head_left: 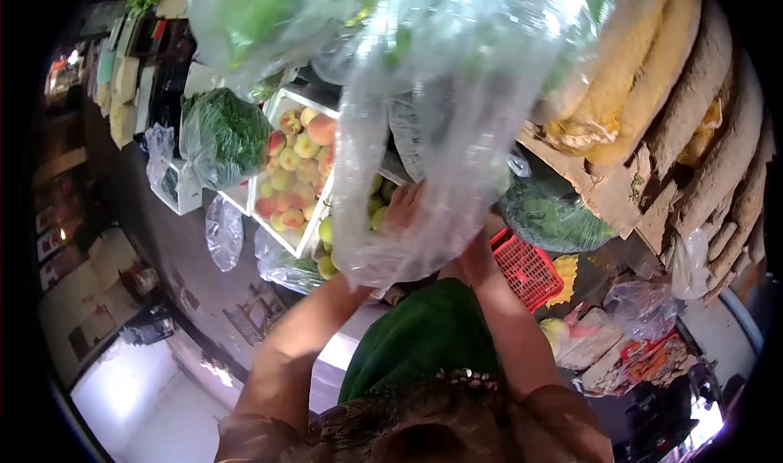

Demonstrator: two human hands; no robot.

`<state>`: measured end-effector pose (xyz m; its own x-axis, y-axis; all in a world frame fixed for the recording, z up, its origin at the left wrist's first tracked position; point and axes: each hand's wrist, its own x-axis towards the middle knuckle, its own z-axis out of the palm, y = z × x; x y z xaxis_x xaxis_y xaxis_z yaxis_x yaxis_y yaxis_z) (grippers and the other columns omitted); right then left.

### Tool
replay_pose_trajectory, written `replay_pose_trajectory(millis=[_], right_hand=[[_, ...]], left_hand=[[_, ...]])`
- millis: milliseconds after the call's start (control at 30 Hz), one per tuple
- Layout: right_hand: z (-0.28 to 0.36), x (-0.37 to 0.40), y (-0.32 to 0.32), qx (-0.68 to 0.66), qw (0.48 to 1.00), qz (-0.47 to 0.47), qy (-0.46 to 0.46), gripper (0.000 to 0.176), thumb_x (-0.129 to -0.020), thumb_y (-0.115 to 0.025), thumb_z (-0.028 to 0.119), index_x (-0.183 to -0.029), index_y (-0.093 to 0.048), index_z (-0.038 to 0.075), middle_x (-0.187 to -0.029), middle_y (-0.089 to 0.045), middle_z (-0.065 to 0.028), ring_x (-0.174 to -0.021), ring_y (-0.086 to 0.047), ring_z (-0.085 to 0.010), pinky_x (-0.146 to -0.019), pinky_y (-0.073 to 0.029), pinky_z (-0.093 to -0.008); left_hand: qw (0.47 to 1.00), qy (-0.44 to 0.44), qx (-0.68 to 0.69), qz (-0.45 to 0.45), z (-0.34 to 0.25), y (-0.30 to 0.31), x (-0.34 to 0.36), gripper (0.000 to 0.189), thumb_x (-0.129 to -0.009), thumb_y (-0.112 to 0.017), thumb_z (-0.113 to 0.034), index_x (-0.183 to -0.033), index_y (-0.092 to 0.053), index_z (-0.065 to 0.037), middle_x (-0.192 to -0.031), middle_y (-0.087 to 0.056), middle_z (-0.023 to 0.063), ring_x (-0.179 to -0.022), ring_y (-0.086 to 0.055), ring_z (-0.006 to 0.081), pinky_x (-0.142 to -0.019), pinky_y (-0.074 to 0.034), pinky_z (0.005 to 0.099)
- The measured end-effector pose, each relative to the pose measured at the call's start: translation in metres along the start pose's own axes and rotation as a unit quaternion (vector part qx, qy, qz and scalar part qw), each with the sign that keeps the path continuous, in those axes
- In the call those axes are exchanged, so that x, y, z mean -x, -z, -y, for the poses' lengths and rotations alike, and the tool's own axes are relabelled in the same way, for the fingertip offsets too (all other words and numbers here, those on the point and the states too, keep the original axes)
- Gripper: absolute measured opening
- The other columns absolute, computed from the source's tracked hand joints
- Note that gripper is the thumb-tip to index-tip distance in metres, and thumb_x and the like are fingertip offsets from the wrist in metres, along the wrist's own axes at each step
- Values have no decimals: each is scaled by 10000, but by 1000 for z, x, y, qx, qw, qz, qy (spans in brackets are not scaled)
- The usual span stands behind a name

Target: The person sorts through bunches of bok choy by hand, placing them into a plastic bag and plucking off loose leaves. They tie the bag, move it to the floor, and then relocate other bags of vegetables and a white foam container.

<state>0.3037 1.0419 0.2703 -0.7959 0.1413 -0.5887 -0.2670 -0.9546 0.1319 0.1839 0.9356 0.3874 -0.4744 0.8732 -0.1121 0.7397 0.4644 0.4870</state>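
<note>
Clear plastic bags [457,137] hang down in front of me and cover much of both hands. My left hand [404,208] shows partly through the film, beside some green round fruit [325,231]; its fingers are too veiled to make out their grip. Behind the lower plastic, to the right, is my right hand [471,247], with only the wrist side visible and its fingers hidden. Left of my hands stands a white crate [283,241] of red and yellow peaches [289,169].
A bag of leafy greens [224,137] sits at left, another bagged green bundle [555,214] at right. Below that is a red plastic basket [530,271]. Long brown roots [710,129] and a cardboard box [599,190] fill the right side. Bagged greens [261,11] hang overhead.
</note>
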Motion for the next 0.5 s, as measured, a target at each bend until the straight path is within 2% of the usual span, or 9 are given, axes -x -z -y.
replay_pose_trajectory(millis=[100, 167, 200, 267, 300, 333, 400, 467, 500], right_hand=[[7, 44, 26, 165, 970, -88, -157, 413, -981, -455, 187, -1368, -409, 51, -1354, -464, -112, -1253, -429, -226, -1047, -357, -361], [1, 57, 9, 551, 834, 34, -18, 363, -982, -440, 142, -1327, -441, 29, -1262, -513, -98, -1139, -495, -187, -992, -395, -310], [6, 51, -26, 640, 761, -23, -106, 316, -963, -527, 176, -1247, -537, 37, -981, -654, -65, -830, -634, -144, -760, -503, -285], [-6, 53, -112, 668, 742, 34, -42, 302, -956, -549, 150, -1244, -546, 60, -993, -658, -42, -848, -627, -129, -767, -483, -256], [-5, 39, -117, 668, 742, 50, -15, 312, -955, -557, 165, -1251, -544, 70, -1005, -659, -36, -854, -628, -129, -764, -478, -249], [3, 22, -123, 665, 743, 69, 7, 322, -953, -566, 179, -1259, -542, 81, -1018, -659, -31, -860, -629, -128, -762, -472, -241], [9, -10, -140, 746, 662, 32, 73, 330, -962, -551, 222, -1260, -540, 80, -1029, -668, -61, -869, -646, -147, -728, -482, -250], [35, -42, -144, 696, 717, -30, -18, 328, -979, -486, 235, -1245, -525, 47, -961, -683, -119, -838, -652, -172, -668, -494, -263], [36, -49, -144, 704, 709, -43, -1, 332, -977, -491, 247, -1240, -531, 47, -940, -685, -117, -804, -660, -176, -622, -484, -259]], left_hand=[[994, 77, 68, 28, -13, -2, 71, 466, -829, -556, -159, -1290, -513, -102, -1325, -476, 172, -1101, -542, 327, -912, -445, 443], [983, 127, 134, 25, -20, -12, 122, 430, -849, -536, -175, -1273, -514, -102, -1204, -564, 170, -979, -608, 317, -814, -499, 435], [975, 142, 168, 8, -23, -22, 148, 413, -845, -531, -141, -1257, -522, -109, -1159, -581, 163, -928, -628, 319, -760, -517, 444], [961, 199, 185, 53, -31, -44, 193, 406, -844, -522, -126, -1249, -529, -113, -1126, -589, 162, -893, -633, 337, -750, -516, 463], [943, 234, 208, 113, -37, -49, 209, 401, -842, -513, -111, -1242, -536, -117, -1092, -596, 161, -857, -639, 354, -740, -516, 482], [936, 271, 207, 87, -46, -43, 217, 401, -842, -513, -111, -1242, -536, -117, -1092, -596, 161, -857, -639, 354, -740, -516, 482], [855, 358, 259, 271, -62, -25, 228, 443, -842, -525, -56, -1283, -489, -57, -1185, -579, 170, -1063, -573, 355, -891, -486, 446], [866, 385, 275, 166, -76, -52, 261, 409, -841, -517, -80, -1249, -523, -83, -1093, -598, 165, -976, -598, 361, -825, -497, 457], [880, 377, 275, 87, -80, -61, 275, 379, -840, -509, -105, -1215, -558, -110, -1002, -617, 159, -889, -622, 367, -759, -509, 468]])
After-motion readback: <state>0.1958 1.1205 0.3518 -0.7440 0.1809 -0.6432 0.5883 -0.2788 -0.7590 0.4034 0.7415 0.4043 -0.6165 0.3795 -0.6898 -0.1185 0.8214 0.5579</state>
